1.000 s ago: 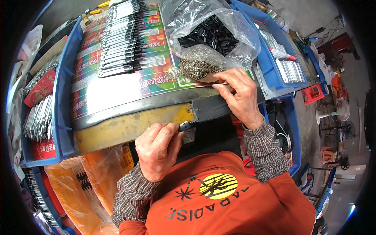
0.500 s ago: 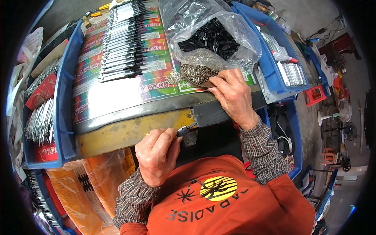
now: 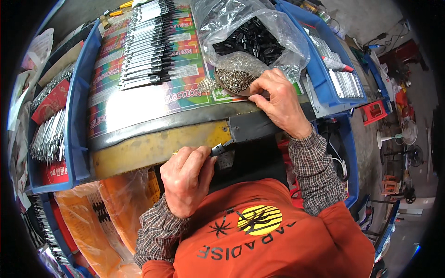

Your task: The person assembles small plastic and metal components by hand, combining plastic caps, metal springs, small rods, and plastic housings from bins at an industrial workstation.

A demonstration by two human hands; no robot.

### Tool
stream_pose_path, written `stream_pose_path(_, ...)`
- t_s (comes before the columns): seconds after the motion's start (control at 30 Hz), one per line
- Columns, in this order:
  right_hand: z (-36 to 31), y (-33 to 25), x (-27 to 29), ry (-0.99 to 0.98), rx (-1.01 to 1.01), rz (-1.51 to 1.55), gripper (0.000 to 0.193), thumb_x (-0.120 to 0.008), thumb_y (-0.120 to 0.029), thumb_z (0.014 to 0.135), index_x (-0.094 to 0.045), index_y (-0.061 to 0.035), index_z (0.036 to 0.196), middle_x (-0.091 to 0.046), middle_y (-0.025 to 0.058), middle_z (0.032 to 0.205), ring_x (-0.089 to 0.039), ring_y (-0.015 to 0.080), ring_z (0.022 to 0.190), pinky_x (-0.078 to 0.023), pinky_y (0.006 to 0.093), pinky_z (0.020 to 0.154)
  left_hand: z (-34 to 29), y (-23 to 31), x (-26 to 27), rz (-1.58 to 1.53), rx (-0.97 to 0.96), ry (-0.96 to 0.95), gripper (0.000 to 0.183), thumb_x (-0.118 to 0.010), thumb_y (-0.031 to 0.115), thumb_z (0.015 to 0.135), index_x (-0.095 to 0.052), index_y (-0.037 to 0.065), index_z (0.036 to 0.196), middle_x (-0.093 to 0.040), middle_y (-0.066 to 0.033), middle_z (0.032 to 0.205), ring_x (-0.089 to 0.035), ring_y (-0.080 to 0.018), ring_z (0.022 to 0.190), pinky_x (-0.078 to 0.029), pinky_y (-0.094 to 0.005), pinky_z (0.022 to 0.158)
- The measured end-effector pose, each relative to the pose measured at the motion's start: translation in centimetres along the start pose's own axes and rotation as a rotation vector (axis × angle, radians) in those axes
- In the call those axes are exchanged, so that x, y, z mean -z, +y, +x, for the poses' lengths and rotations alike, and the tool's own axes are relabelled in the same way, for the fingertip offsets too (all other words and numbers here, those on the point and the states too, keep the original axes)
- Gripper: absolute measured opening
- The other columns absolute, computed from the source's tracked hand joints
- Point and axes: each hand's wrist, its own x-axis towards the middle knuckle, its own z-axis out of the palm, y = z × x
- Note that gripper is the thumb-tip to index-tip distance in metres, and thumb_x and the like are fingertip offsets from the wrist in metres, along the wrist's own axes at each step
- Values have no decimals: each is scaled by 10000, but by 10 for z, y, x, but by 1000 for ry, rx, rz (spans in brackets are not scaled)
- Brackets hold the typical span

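Probably at the step of fetching a small fastener [image 3: 238, 79] from the brown dish [image 3: 237, 93] on the surface [image 3: 171, 121], with a small dark-and-silver part [image 3: 217, 149] meanwhile in hand. Pinching that part in the left grip [image 3: 183, 178], between thumb and forefinger, nearer the body than the dish and to its left, with the metal end jutting past the fingertips toward the dish side. Reaching with the right grip [image 3: 280, 99] to the dish's near right rim, thumb and forefinger close together (cannot tell whether on a fastener or merely on the rim). Seems to call next for a light fingertip pinch, singling out one fastener from the dish's crowded heap, and for holding the part steady at the dish's near left.
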Motion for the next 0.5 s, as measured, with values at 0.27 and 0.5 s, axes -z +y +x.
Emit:
stream_pose_path(0.27,-25,-50,6,-22,-179,477,72,-679,1,773,-623,12,817,-599,43,777,-567,105,684,-460,245,596,-1,6,1,-107,96,-68,227,-729,-27,694,-617,19,886,-565,-117,721,-579,-291,616,-466,-366,548)
stream_pose_path(0.5,-43,-69,-1,-113,-94,733,82,-689,1,797,-625,16,846,-631,89,864,-591,148,801,-490,258,682,-3,15,-1,-90,81,-93,227,-731,-16,696,-618,25,888,-550,-106,705,-572,-281,604,-462,-365,539)
